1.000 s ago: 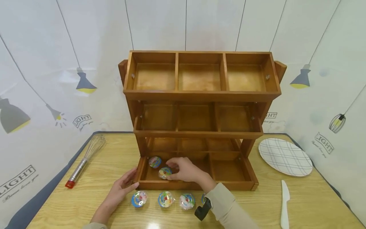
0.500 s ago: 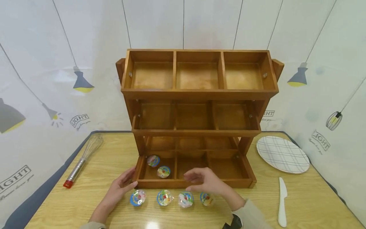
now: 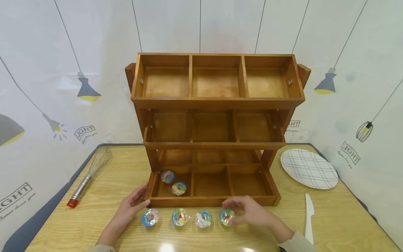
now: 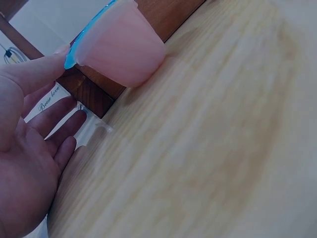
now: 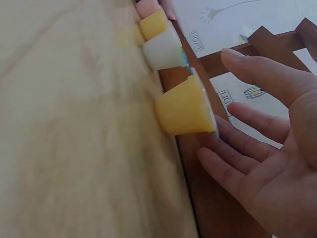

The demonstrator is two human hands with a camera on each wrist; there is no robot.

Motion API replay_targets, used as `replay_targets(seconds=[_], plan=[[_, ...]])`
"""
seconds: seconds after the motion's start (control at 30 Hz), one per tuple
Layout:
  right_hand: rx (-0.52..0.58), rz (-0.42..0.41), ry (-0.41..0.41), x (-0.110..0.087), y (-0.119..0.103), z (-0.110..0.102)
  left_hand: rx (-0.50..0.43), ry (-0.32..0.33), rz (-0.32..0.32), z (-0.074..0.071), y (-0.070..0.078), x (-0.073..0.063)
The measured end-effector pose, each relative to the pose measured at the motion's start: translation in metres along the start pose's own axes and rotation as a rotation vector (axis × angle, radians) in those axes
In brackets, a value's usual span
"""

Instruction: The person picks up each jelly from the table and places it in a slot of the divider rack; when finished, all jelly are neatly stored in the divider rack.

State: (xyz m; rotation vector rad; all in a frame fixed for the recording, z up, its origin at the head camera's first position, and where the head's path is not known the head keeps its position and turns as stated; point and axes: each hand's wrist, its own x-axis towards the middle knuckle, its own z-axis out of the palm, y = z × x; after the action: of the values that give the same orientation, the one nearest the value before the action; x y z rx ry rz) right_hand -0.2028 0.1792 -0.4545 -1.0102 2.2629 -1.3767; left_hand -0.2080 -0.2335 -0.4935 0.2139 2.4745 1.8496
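Several small jelly cups with printed lids stand in a row before the wooden three-tier rack (image 3: 214,103). At the row's right end is a yellow jelly cup (image 3: 226,217), and my right hand (image 3: 252,211) is beside it, thumb and fingers spread in the right wrist view. Left of it come a white cup (image 3: 203,218), another yellow cup (image 3: 180,217) and a pink cup (image 3: 150,217). My left hand (image 3: 127,208) lies at the rack's lower left corner with loose fingers, thumb close to the pink cup. Two more cups, one pink-lidded (image 3: 168,176), one yellowish (image 3: 179,188), sit in the bottom left compartment.
A whisk (image 3: 89,176) with a red-tipped handle lies on the left of the wooden table (image 3: 72,231). On the right are a white checked plate (image 3: 310,168) and a white plastic knife (image 3: 309,218). A printed wall cloth (image 3: 107,28) stands behind.
My right hand let go of the yellowish cup in the bottom left compartment and moved right and toward me, to the row's rightmost cup. My left hand stayed at the rack's corner.
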Motion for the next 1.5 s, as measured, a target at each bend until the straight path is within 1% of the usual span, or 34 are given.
replay_targets(seconds=[0.13,0.2,0.37,0.5,1.0,1.17,1.33,1.5], plan=[[0.017,0.066,-0.038,-0.006,0.005,0.001,-0.002,-0.002,0.006,0.0,0.001,0.002],[0.045,0.078,-0.043,-0.009,0.01,0.002,-0.002,-0.008,-0.001,0.0,0.001,0.002],[0.132,0.041,-0.05,-0.012,0.02,0.005,0.001,-0.013,-0.017,0.001,0.002,0.001],[0.17,0.037,-0.055,-0.012,0.022,0.006,-0.008,-0.011,-0.017,0.002,0.002,0.0],[0.208,0.007,-0.035,-0.01,0.023,0.009,0.0,-0.001,-0.003,0.0,0.001,-0.002],[0.208,0.0,-0.018,-0.01,0.024,0.01,-0.006,0.003,-0.017,0.0,0.001,-0.001],[0.208,0.012,-0.003,-0.01,0.024,0.01,0.009,0.006,-0.029,0.0,0.001,-0.001],[0.208,0.045,0.003,-0.01,0.021,0.01,0.014,0.004,-0.037,0.0,0.001,-0.001]])
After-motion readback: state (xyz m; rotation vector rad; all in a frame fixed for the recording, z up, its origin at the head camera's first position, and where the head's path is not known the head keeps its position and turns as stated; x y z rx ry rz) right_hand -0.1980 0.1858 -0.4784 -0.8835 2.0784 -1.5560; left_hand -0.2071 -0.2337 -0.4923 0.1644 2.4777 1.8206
